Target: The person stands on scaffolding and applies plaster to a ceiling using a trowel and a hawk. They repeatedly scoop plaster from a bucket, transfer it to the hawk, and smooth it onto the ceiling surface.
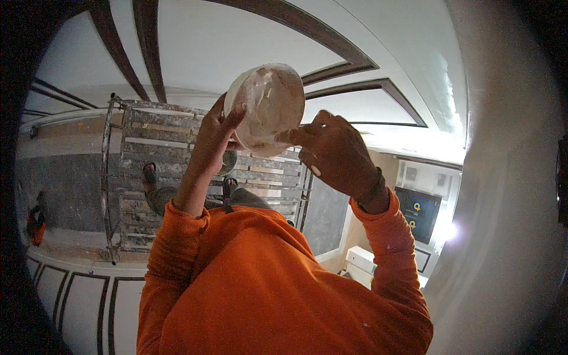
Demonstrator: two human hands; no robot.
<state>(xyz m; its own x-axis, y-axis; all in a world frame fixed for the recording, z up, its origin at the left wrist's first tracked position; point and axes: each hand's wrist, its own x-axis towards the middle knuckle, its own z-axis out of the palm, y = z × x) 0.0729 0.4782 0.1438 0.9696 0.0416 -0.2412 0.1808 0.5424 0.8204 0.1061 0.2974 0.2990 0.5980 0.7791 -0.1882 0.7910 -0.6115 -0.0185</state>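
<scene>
My left hand [216,133] grips a round, pale bowl [266,118] from its left side, thumb over the rim and fingers round the outside. The bowl is tilted so its inside faces me, and a whitish paste is smeared over its walls. At the bowl's lower right rim is my right hand [337,151], its fingers curled together and their tips at the paste. Whatever those fingers pinch, if anything, is hidden. White spots of paste stick to the right hand.
Under my feet is a slatted, paint-spattered scaffold platform [157,142] with a metal end frame [106,177]. A dark round container [228,163] stands by my foot. White panels with dark trim [337,41] rise ahead. A bright lamp [451,231] shines at right; an orange-and-dark shape [36,225] is below left.
</scene>
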